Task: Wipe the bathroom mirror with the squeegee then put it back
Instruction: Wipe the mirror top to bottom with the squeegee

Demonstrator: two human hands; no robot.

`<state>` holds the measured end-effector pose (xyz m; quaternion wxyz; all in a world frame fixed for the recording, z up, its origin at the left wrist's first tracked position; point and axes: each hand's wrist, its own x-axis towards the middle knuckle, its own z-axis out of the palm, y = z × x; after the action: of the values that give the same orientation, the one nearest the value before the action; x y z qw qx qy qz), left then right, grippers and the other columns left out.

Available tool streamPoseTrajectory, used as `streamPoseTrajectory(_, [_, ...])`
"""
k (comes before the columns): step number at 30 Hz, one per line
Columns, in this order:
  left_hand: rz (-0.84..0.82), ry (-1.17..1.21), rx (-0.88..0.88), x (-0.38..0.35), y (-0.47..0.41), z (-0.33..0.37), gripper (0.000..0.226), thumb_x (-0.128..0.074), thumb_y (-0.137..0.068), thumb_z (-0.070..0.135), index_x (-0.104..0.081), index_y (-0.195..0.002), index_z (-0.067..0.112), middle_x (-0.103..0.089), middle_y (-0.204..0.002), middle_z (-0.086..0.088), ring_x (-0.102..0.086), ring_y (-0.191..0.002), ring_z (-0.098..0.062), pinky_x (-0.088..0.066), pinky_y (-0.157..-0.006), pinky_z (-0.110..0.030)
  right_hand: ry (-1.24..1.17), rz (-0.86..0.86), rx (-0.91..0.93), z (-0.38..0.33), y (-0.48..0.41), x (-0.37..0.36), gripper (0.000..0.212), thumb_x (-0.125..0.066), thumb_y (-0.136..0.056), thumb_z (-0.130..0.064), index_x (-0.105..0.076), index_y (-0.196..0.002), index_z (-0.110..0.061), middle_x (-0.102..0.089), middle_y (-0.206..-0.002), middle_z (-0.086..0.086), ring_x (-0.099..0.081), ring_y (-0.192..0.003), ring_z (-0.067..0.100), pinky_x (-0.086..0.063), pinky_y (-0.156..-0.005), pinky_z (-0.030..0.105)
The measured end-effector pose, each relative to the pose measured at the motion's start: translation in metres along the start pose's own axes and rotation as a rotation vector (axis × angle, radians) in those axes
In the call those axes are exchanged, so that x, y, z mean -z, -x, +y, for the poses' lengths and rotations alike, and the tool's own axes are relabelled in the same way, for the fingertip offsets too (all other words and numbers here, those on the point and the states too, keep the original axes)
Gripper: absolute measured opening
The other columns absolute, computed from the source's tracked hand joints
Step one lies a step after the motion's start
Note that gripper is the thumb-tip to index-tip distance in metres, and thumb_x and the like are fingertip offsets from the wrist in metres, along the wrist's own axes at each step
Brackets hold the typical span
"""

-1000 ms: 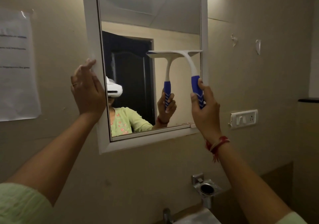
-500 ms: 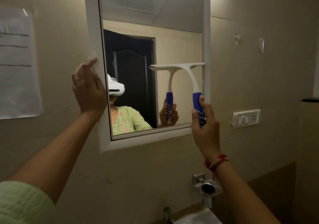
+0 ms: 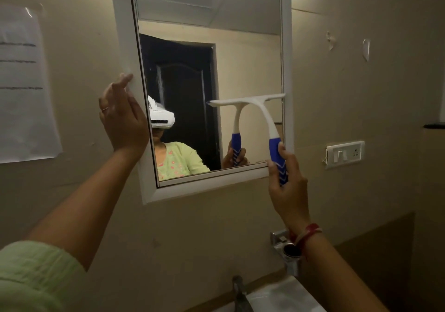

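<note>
Right hand point(image 3: 290, 186) wrapped tight around the blue handle of the squeegee point(image 3: 265, 116), fingers closed on it low beside the mirror's bottom right corner. White blade lying level against the glass of the mirror point(image 3: 240, 59), in the lower right part, right tip reaching the inner edge of the white frame point(image 3: 125, 35), left tip ending near the reflected dark doorway. Clear glass above the blade up to the top of the pane; much less below, down to the bottom rail. White neck curving down from the blade to the handle, crossing the frame's lower right corner.

Left hand point(image 3: 121, 119) laid flat on the frame's left rail, fingers open and stretched upward, gripping nothing, fingertips over the rail's outer edge. A ring on one finger. Pale green sleeve point(image 3: 36, 278) at the lower left corner.

On the wall: a sheet of paper point(image 3: 22, 83) well left of the mirror, a white switch plate point(image 3: 344, 154) to the right, apart from the frame. Red thread bracelet point(image 3: 307, 233) on the right wrist. Below it a chrome holder point(image 3: 286, 249), possibly a tumbler ring, partly hidden by the forearm. Tap point(image 3: 239, 292) and white basin point(image 3: 281, 297) at the bottom edge, well below the mirror.
</note>
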<state>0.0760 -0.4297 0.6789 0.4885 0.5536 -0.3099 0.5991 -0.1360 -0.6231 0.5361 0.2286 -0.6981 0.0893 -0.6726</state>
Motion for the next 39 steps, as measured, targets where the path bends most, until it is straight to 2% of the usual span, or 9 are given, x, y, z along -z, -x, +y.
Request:
streamPoseTrajectory(3, [0.003, -0.004, 0.004, 0.001, 0.001, 0.001, 0.033, -0.030, -0.097, 0.013, -0.050, -0.124, 0.011, -0.058, -0.120, -0.010, -0.050, -0.110, -0.028, -0.034, -0.088, -0.030, -0.007, -0.041, -0.006, 0.012, 0.035, 0.005, 0.045, -0.043, -0.090, -0.042, -0.033, -0.132, -0.028, -0.054, -0.104, -0.010, -0.061, -0.075, 0.011, -0.055, -0.059, 0.024])
streamPoseTrajectory(6, [-0.004, -0.011, 0.006, -0.001, 0.000, -0.001, 0.034, -0.029, -0.097, 0.013, -0.049, -0.124, 0.012, -0.058, -0.120, -0.010, -0.050, -0.110, -0.029, -0.034, -0.087, -0.029, 0.016, -0.089, -0.018, 0.020, 0.055, 0.014, 0.054, -0.036, -0.087, -0.059, -0.031, -0.133, -0.030, -0.057, -0.103, 0.000, -0.061, -0.071, 0.009, -0.055, -0.057, 0.021])
streamPoseTrajectory(13, [0.007, -0.012, -0.007, -0.004, 0.000, -0.004, 0.035, -0.027, -0.097, 0.015, -0.048, -0.125, 0.013, -0.058, -0.121, -0.008, -0.051, -0.109, -0.028, -0.033, -0.088, -0.027, 0.024, -0.068, -0.025, 0.005, 0.025, 0.015, 0.048, -0.045, -0.090, -0.032, -0.035, -0.136, -0.022, -0.056, -0.114, 0.008, -0.061, -0.076, 0.012, -0.056, -0.061, 0.025])
streamPoseTrajectory(17, [0.011, -0.011, -0.015, -0.003, 0.000, -0.004, 0.034, -0.027, -0.098, 0.014, -0.048, -0.125, 0.013, -0.059, -0.122, -0.006, -0.051, -0.111, -0.027, -0.033, -0.090, -0.027, 0.010, -0.093, -0.060, 0.013, 0.055, 0.016, 0.045, -0.045, -0.089, -0.030, -0.033, -0.132, -0.031, -0.054, -0.097, -0.009, -0.059, -0.069, 0.009, -0.053, -0.056, 0.019])
streamPoseTrajectory(19, [0.012, -0.006, -0.017, -0.003, 0.000, -0.003, 0.034, -0.028, -0.098, 0.013, -0.049, -0.124, 0.012, -0.059, -0.121, -0.007, -0.051, -0.111, -0.027, -0.033, -0.090, -0.028, -0.002, -0.118, -0.079, 0.016, 0.077, 0.020, 0.045, -0.046, -0.088, -0.030, -0.033, -0.132, -0.033, -0.053, -0.092, -0.010, -0.059, -0.068, 0.009, -0.053, -0.055, 0.018])
streamPoseTrajectory(22, [0.014, -0.012, -0.024, -0.003, 0.000, -0.004, 0.034, -0.027, -0.098, 0.013, -0.049, -0.124, 0.011, -0.059, -0.122, -0.006, -0.051, -0.112, -0.027, -0.030, -0.092, -0.023, -0.020, -0.115, -0.100, 0.012, 0.079, 0.023, 0.045, -0.046, -0.088, -0.031, -0.034, -0.131, -0.032, -0.053, -0.091, -0.009, -0.059, -0.067, 0.009, -0.052, -0.054, 0.017])
streamPoseTrajectory(26, [0.018, -0.006, -0.029, -0.003, 0.000, -0.004, 0.033, -0.029, -0.097, 0.012, -0.049, -0.123, 0.011, -0.059, -0.122, -0.005, -0.051, -0.111, -0.028, -0.032, -0.092, -0.027, -0.042, -0.078, -0.124, 0.003, 0.058, 0.018, 0.044, -0.049, -0.090, -0.021, -0.037, -0.132, -0.024, -0.051, -0.095, -0.014, -0.059, -0.072, 0.010, -0.054, -0.056, 0.020])
streamPoseTrajectory(33, [0.031, -0.008, -0.024, -0.001, 0.001, 0.001, 0.033, -0.030, -0.096, 0.010, -0.051, -0.122, 0.010, -0.059, -0.122, -0.003, -0.050, -0.109, -0.026, -0.034, -0.091, -0.028, 0.007, -0.135, -0.164, 0.017, 0.104, 0.028, 0.047, -0.045, -0.087, -0.034, -0.035, -0.132, -0.033, -0.052, -0.092, -0.009, -0.059, -0.076, 0.008, -0.052, -0.056, 0.018])
streamPoseTrajectory(39, [0.027, -0.015, -0.021, -0.003, -0.001, -0.004, 0.033, -0.028, -0.098, 0.013, -0.050, -0.122, 0.011, -0.058, -0.123, -0.003, -0.052, -0.109, -0.027, -0.034, -0.091, -0.028, -0.003, -0.131, -0.166, 0.006, 0.087, 0.030, 0.046, -0.049, -0.090, -0.026, -0.034, -0.133, -0.031, -0.052, -0.092, -0.011, -0.058, -0.071, 0.004, -0.051, -0.056, 0.014])
